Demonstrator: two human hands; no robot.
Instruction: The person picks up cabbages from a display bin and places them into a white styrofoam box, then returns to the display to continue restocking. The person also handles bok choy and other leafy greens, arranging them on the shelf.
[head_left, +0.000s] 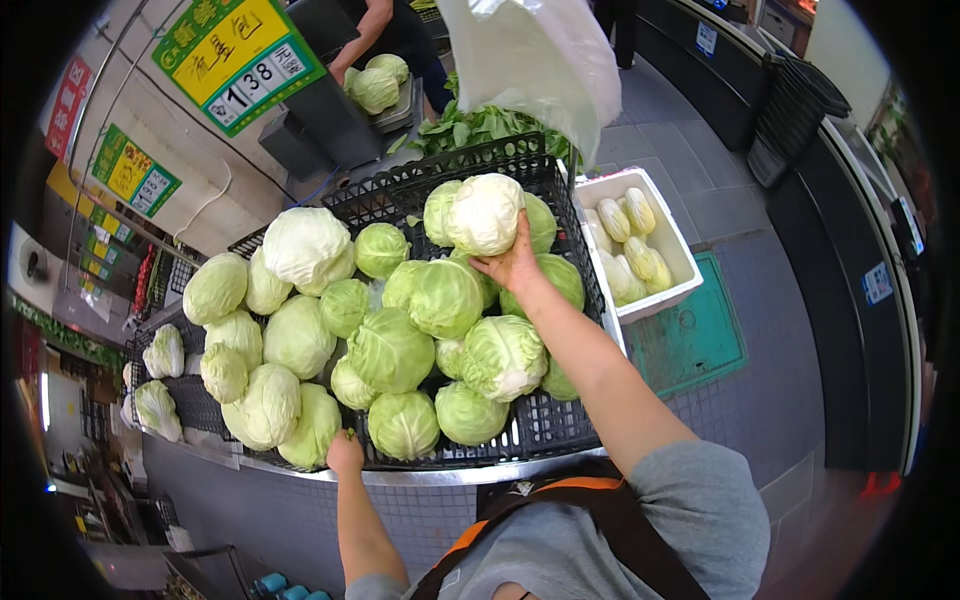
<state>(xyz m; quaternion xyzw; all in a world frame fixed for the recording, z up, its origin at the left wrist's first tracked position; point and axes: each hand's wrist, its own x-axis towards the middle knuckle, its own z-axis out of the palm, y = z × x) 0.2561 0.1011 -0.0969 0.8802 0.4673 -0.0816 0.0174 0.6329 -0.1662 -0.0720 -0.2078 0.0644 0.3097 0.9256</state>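
Observation:
My right hand (513, 259) reaches across the crate and cups a pale, whitish cabbage (486, 214) from its lower right side, fingers spread against it. Behind that head, two greener cabbages are partly hidden. My left hand (346, 453) is closed at the front rim, with a small green scrap (350, 433) showing at its fingertips. Beside it lie a light green cabbage (311, 427) and a round cabbage (403, 425) with pale ribs. Several more heads, among them a large green cabbage (391, 350), fill the black plastic crates (544, 424).
A white foam box (660, 300) of napa cabbages stands right of the crates. A clear plastic bag (532, 67) hangs above the back. Behind are leafy greens (480, 127), a scale holding cabbages, and another person's arm (367, 34). Price signs (240, 60) hang at left.

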